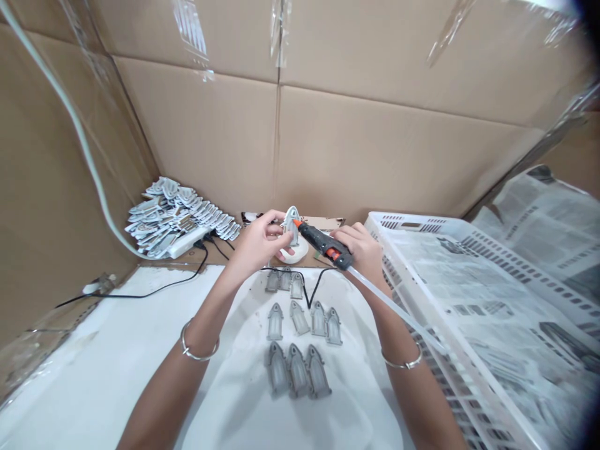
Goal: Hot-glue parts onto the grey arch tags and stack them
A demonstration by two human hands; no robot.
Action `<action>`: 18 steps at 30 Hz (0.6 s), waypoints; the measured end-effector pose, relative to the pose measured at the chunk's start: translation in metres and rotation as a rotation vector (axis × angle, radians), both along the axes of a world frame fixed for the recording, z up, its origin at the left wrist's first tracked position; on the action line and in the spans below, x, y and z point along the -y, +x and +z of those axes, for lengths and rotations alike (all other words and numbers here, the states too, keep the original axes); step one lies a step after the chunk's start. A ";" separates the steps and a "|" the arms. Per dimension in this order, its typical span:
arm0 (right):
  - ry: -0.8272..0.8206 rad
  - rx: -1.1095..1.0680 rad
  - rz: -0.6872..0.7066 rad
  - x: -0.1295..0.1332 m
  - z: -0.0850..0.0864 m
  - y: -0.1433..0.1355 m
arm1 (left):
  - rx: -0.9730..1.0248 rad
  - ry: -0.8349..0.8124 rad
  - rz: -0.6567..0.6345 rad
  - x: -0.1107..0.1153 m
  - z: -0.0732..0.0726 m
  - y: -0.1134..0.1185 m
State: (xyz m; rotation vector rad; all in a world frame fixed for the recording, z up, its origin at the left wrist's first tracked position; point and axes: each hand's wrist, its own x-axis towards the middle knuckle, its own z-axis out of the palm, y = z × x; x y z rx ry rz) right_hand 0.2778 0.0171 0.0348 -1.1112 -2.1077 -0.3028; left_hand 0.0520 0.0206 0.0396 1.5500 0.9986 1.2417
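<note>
Between the fingers of my left hand (262, 240) stands a small white arched piece (291, 226), shaped like a pointed window frame. My right hand (360, 250) is wrapped round a black hot glue gun (323, 244), a long clear glue stick (394, 306) trailing from its back end. The gun's orange nozzle (297, 222) is at the face of the piece; whether it touches cannot be made out. Below my hands, several grey arched pieces (297, 370) lie in rows on the white table (225, 400). A white round object (296, 253) sits just behind, partly hidden by my left fingers.
A heap of white arched pieces (180, 209) lies at the back left beside a white power strip (187, 242) with black cables (154, 290). On the right stands a white plastic crate (422, 312) lined with newspaper (497, 300). Cardboard walls (347, 150) enclose the back and left.
</note>
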 end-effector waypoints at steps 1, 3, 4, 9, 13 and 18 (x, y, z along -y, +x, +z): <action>0.001 -0.004 -0.009 0.000 0.000 0.000 | 0.001 -0.004 0.004 0.000 0.000 0.000; 0.003 -0.018 -0.041 -0.002 0.003 0.005 | 0.004 -0.015 0.014 -0.001 0.000 -0.001; -0.002 -0.023 -0.069 -0.003 0.004 0.009 | 0.007 -0.021 0.023 -0.002 0.000 -0.001; -0.309 0.057 -0.392 -0.013 0.010 0.041 | 0.004 -0.027 0.080 -0.007 -0.001 -0.005; -0.664 0.320 -0.596 -0.032 -0.004 0.058 | -0.048 -0.047 0.105 -0.010 -0.002 -0.007; -0.939 0.421 -0.683 -0.052 -0.026 0.061 | -0.071 0.012 0.114 -0.012 -0.003 -0.007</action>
